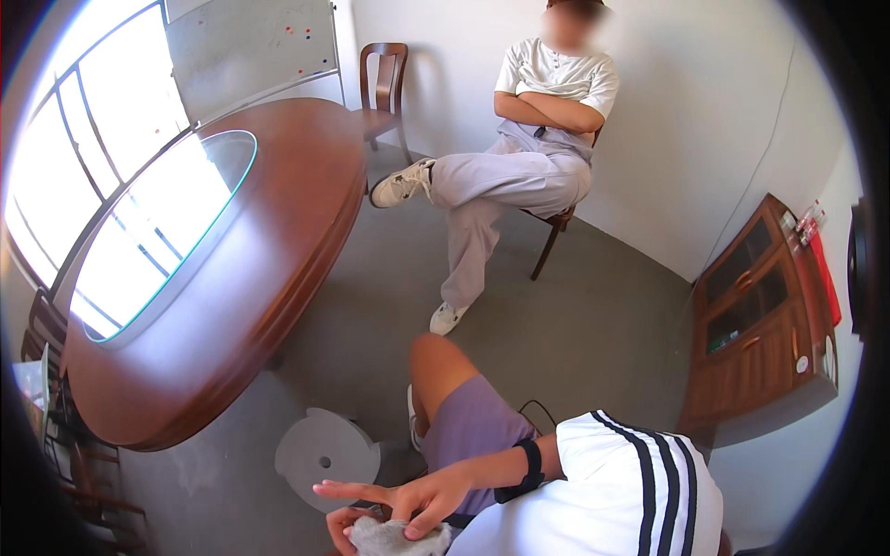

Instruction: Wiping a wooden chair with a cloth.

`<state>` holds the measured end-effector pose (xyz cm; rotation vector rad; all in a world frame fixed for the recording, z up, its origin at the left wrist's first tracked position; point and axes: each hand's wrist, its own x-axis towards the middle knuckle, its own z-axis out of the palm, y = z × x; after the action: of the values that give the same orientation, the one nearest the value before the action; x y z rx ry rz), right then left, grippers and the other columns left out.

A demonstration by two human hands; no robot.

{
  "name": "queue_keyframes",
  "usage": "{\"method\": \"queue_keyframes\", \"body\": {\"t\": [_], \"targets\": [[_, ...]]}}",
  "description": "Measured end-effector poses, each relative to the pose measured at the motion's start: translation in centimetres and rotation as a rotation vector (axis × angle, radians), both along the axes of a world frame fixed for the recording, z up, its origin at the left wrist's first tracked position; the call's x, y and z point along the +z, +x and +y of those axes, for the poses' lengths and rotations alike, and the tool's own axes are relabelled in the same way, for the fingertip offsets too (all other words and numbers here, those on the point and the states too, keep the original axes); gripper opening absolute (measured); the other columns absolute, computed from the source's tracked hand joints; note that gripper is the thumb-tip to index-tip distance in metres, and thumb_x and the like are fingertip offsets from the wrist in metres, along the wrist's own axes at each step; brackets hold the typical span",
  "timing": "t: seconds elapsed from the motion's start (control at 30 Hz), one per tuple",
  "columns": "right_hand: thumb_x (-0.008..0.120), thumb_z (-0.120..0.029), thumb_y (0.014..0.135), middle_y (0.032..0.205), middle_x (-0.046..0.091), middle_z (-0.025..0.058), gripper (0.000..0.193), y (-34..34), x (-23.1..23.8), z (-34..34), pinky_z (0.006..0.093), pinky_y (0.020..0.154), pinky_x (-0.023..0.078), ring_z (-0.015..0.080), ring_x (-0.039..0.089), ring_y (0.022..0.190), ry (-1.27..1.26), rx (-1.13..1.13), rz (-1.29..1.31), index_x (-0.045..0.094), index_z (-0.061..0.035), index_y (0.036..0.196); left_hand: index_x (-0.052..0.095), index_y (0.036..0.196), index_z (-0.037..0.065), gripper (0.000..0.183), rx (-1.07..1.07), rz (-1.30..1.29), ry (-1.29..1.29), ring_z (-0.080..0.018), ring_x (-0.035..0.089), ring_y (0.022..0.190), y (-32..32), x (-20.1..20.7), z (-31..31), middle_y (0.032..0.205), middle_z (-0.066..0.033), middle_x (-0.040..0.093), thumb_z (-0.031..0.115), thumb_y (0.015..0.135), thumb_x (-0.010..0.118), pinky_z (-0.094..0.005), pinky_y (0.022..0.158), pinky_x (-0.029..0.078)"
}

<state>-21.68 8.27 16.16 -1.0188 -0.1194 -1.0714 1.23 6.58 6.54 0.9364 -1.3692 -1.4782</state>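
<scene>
At the lower edge of the view lies a light grey, fuzzy, soft bundle (pixel 385 537), cloth-like; its exact kind cannot be made out. From above, my right hand (pixel 431 496) pinches it with the thumb and some fingers, while the index finger stretches out to the left. A black band (pixel 530 468) circles my right wrist. Curled around the bundle's left side are the fingers of my left hand (pixel 341 528); the rest of that hand is hidden or cut off by the edge of the view.
Left of me stands a large oval brown table (pixel 306 176) with a glass turntable (pixel 243 181). A grey round stool (pixel 301 449) is by my knee. Ahead, a person (pixel 556 88) sits with arms folded. A wooden cabinet (pixel 756 361) is at the right, a chair (pixel 385 120) behind the table.
</scene>
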Motion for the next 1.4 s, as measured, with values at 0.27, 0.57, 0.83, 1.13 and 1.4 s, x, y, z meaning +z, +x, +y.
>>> {"method": "queue_keyframes", "body": {"t": [0.27, 0.57, 0.83, 1.13, 1.4], "targets": [[0.058, -0.022, 0.089, 0.160, -0.014, 0.0170, 0.031, -1.1, -1.3, -1.0, 0.0586, 0.114, 0.005, 0.0364, -0.012, 0.148, -0.569, -0.708, 0.936, 0.066, -0.0070, 0.115, 0.052, 0.126, 0.000, 0.047, 0.249, -0.054, 0.195, -0.0222, 0.060, 0.092, -2.2, 3.2, 2.1, 0.110, -0.0124, 0.062, 0.036, 0.096, 0.057, -0.0318, 0.077, 0.050], [0.064, -0.025, 0.082, 0.160, 0.006, 0.0198, 0.027, 0.6, -2.7, -1.0, 0.0600, 0.113, 0.013, 0.0387, 0.007, 0.147, -0.687, -0.919, 1.189, 0.068, -0.0066, 0.102, 0.045, 0.138, -0.001, 0.048, 0.452, -0.076, 0.381, -0.0241, 0.058, 0.100, -2.8, 6.9, 3.1, 0.121, -0.0133, 0.058, 0.024, 0.098, 0.055, -0.0334, 0.081, 0.050], [0.068, -0.030, 0.077, 0.159, 0.014, 0.0177, 0.031, 1.7, -4.2, 0.5, 0.0558, 0.109, 0.026, 0.0375, 0.016, 0.146, -0.663, -1.027, 1.392, 0.069, -0.0092, 0.100, 0.050, 0.134, -0.002, 0.042, 0.315, -0.205, 0.169, -0.0242, 0.058, 0.103, -3.8, 7.7, 3.3, 0.121, -0.0136, 0.058, 0.007, 0.093, 0.055, -0.0350, 0.083, 0.050], [0.069, -0.018, 0.073, 0.153, 0.029, 0.0212, 0.045, 4.7, -4.4, 0.9, 0.0429, 0.095, 0.047, 0.0375, 0.047, 0.126, -0.826, -0.954, 1.215, 0.063, -0.0090, 0.117, 0.055, 0.116, 0.000, 0.040, 0.625, 0.546, 0.338, -0.0207, 0.067, 0.083, -3.5, 5.0, 2.7, 0.102, -0.0126, 0.068, 0.034, 0.096, 0.057, -0.0341, 0.074, 0.057], [0.067, -0.014, 0.085, 0.128, 0.059, 0.0132, 0.058, -1.6, -1.4, -1.9, 0.0363, 0.094, 0.046, 0.0250, 0.059, 0.111, 0.009, -0.584, 0.793, 0.048, -0.0067, 0.138, 0.055, 0.120, 0.004, 0.066, 0.503, 0.283, 0.206, -0.0170, 0.063, 0.060, -4.0, 7.6, 0.1, 0.085, -0.0088, 0.067, 0.062, 0.091, 0.048, -0.0268, 0.049, 0.049]]}}
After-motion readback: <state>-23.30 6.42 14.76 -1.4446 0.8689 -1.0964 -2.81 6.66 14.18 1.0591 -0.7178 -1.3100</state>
